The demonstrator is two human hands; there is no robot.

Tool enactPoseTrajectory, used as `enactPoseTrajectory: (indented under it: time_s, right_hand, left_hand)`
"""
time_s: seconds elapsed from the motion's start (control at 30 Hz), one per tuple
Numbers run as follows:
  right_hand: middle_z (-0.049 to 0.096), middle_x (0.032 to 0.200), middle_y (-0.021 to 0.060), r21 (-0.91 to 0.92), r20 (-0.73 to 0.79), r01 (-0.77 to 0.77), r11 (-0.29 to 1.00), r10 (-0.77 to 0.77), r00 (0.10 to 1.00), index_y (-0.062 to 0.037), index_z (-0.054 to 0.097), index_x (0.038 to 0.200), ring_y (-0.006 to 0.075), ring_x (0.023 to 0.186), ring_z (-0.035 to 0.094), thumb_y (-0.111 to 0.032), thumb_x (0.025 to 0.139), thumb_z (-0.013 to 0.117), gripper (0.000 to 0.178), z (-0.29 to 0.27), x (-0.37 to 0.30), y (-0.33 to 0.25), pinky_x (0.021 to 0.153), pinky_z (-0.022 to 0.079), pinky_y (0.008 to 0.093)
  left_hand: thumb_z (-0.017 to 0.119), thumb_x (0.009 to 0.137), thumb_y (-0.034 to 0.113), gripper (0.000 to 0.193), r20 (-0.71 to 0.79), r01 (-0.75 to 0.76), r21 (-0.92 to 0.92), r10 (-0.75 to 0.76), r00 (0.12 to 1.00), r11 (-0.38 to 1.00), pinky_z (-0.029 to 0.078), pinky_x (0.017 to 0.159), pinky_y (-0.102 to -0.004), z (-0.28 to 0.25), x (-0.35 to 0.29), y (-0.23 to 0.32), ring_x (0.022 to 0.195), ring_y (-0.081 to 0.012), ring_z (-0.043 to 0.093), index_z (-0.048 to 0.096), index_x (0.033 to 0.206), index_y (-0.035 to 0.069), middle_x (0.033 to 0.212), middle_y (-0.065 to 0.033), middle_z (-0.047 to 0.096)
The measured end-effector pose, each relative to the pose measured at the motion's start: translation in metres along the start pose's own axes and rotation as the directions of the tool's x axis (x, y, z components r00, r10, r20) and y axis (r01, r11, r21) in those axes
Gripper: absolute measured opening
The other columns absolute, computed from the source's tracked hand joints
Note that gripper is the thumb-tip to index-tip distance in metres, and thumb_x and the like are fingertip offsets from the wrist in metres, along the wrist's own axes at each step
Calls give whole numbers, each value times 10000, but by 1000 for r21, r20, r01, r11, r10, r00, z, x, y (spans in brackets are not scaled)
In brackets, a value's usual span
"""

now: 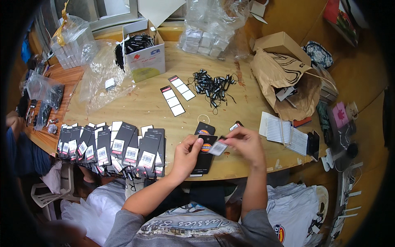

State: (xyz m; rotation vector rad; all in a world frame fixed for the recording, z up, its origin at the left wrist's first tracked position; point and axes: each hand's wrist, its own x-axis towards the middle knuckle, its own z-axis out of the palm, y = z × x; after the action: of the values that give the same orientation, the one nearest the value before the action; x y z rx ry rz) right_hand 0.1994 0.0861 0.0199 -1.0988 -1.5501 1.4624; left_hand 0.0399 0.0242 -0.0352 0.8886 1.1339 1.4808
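Note:
My left hand (186, 155) pinches a black hang tag (209, 140) with an orange and blue emblem, thumb on top. In my right hand (250, 145), thumb and fingers grip a small whitish label (218, 147), blurred, which overlaps the hang tag's right edge. Beneath my hands lie more black hang tags (201, 166); the upper one has a pale string loop (203, 119). Another small tag (235, 125) lies just beyond my right hand. Farther off are two white-panelled cards (173, 101) and a heap of black strings (212, 87).
Rows of black tags with white stickers (119, 145) cover the table's front left. A box of black strings (148, 66) stands at the back, near bagged white stacks (201, 42). At right are a brown paper bag (271, 74) and paper sheets (279, 132). A person's hand (15, 123) shows far left.

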Motion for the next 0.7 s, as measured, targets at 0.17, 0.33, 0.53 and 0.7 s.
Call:
enactPoseTrajectory:
  time_s: [0.17, 0.33, 0.53, 0.7]
  right_hand:
    - [539, 584, 5, -329, 110, 156, 931, -127, 986, 8, 562, 706, 42, 518, 464, -71, 688, 636, 110, 28, 10, 1, 482, 380, 182]
    - [554, 654, 53, -631, -90, 201, 750, -328, 940, -39, 596, 718, 171, 610, 532, -105, 662, 637, 96, 3, 79, 13, 569, 424, 272]
    - [557, 715, 39, -723, -49, 204, 660, -344, 938, -55, 608, 737, 182, 653, 524, -122, 655, 652, 115, -10, 125, 31, 617, 426, 266]
    - [572, 695, 17, 157, 18, 59, 986, -63, 998, -34, 572, 807, 76, 609, 518, -161, 765, 582, 134, -31, 120, -6, 546, 406, 185]
  left_hand:
    - [530, 797, 59, 114, 29, -32, -39, 33, 999, 999, 361, 599, -179, -2, -2, -1, 677, -61, 445, 555, 824, -48, 738, -17, 463]
    - [551, 789, 71, 121, 45, 120, -115, -116, 992, 986, 399, 581, -170, -6, -8, 12, 641, -41, 484, 567, 850, -33, 734, -7, 544]
    - [535, 803, 90, 157, 103, 153, -148, -139, 985, 977, 415, 632, -190, -10, -19, 22, 685, -49, 506, 552, 900, -33, 769, -23, 573]
    - [539, 802, 101, 152, 113, 83, -113, -70, 991, 990, 401, 638, -186, -13, -14, 21, 685, -49, 496, 557, 887, -24, 748, -12, 562]
